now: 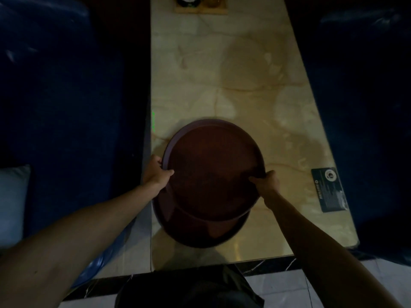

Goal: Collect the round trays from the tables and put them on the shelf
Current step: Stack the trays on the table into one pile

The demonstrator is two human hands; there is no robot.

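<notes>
Trays: top tray (213, 172) held over a second tray (200, 230) that lies on the counter (222, 85), near its front edge. Top one overlaps the lower and sits offset toward the far side, near edge looks raised, so I judge it's being stacked or squared up for carrying both at once. Left hand (156, 172) pinches the left rim, thumb over the top, fingers under. Right hand (265, 181) clamps the right rim the same way. Opposite-side grip keeps the tray level (sensible for a wide disc). Shelf not in view. Around: dark card (330, 190) on the counter right of the trays, well apart; wooden holder (201, 6) at the far end; blue seats (55, 107) both sides. Nothing blocks a lift; light is dim, so detail is poor.
</notes>
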